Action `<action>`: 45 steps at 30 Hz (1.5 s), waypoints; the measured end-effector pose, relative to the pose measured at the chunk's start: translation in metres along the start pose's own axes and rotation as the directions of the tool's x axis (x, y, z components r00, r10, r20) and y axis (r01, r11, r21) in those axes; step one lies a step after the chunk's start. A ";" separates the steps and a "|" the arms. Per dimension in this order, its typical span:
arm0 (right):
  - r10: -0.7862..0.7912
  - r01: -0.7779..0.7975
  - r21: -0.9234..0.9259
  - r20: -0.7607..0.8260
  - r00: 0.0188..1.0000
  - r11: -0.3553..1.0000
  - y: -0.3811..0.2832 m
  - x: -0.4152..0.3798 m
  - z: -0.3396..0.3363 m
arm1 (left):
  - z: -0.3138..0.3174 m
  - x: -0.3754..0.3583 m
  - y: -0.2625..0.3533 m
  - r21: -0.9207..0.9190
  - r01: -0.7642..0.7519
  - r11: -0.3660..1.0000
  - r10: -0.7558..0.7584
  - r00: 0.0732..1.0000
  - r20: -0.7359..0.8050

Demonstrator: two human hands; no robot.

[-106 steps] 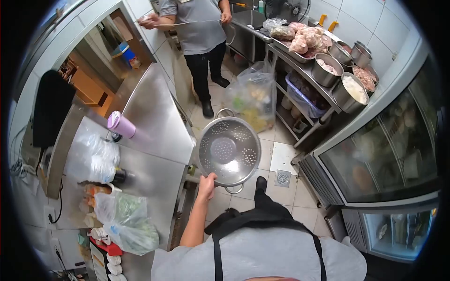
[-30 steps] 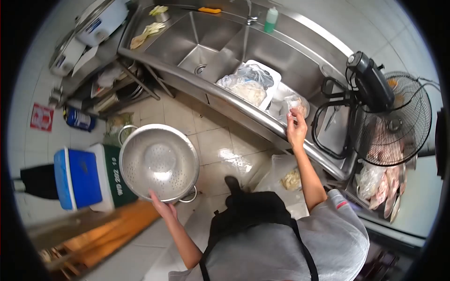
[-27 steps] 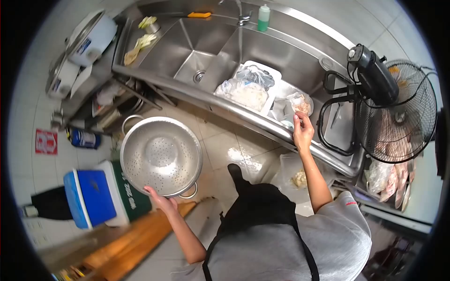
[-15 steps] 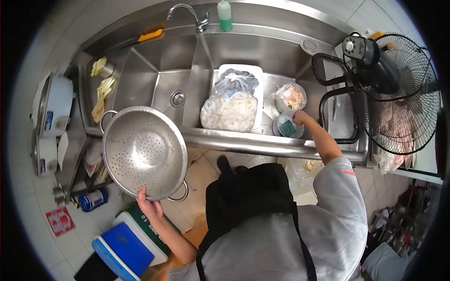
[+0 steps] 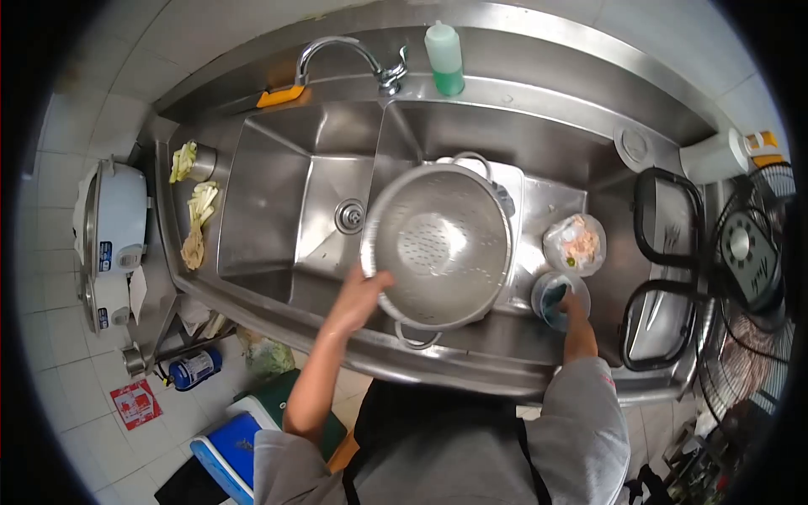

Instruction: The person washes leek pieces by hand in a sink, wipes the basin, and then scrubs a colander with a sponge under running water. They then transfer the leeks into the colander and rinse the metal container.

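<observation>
My left hand (image 5: 360, 299) grips the rim of a large two-handled metal colander (image 5: 442, 295), fingers closed round its lower left edge. The colander is tilted over the right sink basin and covers most of a white tray (image 5: 510, 181). My right hand (image 5: 575, 310) reaches into a small clear tub (image 5: 539, 290), its fingers bent against a blue-green scouring pad (image 5: 553, 298). The tub's wall and the pad partly hide the fingertips. Just behind the tub stands a bowl (image 5: 581, 244) with orange-pink scraps in a clear bag.
A tap (image 5: 389, 80) and a bottle of green liquid (image 5: 446, 59) stand at the back. Left are an orange-handled tool (image 5: 280, 96) and pale vegetable stalks (image 5: 200, 206). A black-handled metal rack (image 5: 665, 227) and a fan (image 5: 745, 252) are right.
The colander has moved from left of the sink to over the right basin, carried by my left hand. My right hand has gone deeper into the tub. The view has shifted.
</observation>
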State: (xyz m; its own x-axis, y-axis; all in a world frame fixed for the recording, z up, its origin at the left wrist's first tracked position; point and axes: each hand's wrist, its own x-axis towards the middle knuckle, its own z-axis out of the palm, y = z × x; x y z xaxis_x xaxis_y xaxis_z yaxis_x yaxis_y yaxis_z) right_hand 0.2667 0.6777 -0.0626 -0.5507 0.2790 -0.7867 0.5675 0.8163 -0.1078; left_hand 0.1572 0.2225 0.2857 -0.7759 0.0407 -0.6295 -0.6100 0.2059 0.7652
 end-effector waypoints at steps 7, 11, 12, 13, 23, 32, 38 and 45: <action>0.161 -0.169 -0.251 -0.053 0.986 0.953 -0.039 -0.026 -0.017 | 0.090 0.083 -0.006 0.068 -0.159 0.985 0.149 0.980 0.133; -0.006 0.015 -0.261 0.034 0.999 0.965 -0.051 -0.067 -0.063 | 0.117 0.091 -0.003 0.140 -0.164 0.977 0.133 0.970 0.205; -0.041 0.057 -0.351 0.053 0.998 0.935 -0.060 -0.092 -0.086 | 0.123 0.093 -0.008 0.171 -0.198 0.965 0.162 0.965 0.205; -0.036 0.051 -0.359 0.049 0.998 0.932 -0.072 -0.122 -0.117 | 0.128 0.095 -0.014 0.150 -0.208 0.967 0.171 0.958 0.229; -0.648 0.762 -0.054 -0.566 0.509 0.646 -0.272 -0.306 -0.245 | 0.055 0.025 0.013 -0.138 -0.129 0.982 0.152 0.973 0.173; -0.902 0.998 -0.015 -0.428 0.050 0.062 -0.549 -0.321 -0.117 | -0.156 -0.014 0.032 -0.316 -0.444 0.839 0.335 0.877 -0.345; -0.832 0.891 -0.238 -0.506 0.226 0.387 -0.652 -0.235 -0.053 | -0.258 0.055 -0.022 -0.201 -0.198 0.959 0.139 0.952 -0.274; -0.983 0.992 0.028 -0.145 -0.115 -0.121 -0.656 -0.186 0.005 | -0.333 0.108 -0.035 -0.224 -0.097 0.970 0.071 0.990 -0.121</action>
State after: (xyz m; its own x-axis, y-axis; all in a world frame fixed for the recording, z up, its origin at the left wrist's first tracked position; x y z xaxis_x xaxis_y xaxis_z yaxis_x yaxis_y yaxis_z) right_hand -0.0001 0.0883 0.1516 -0.5831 -0.7607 0.2850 -0.5980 0.1645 -0.7845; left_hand 0.0411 -0.1060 0.2364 -0.8312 -0.0629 -0.5525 -0.5522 -0.0232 0.8334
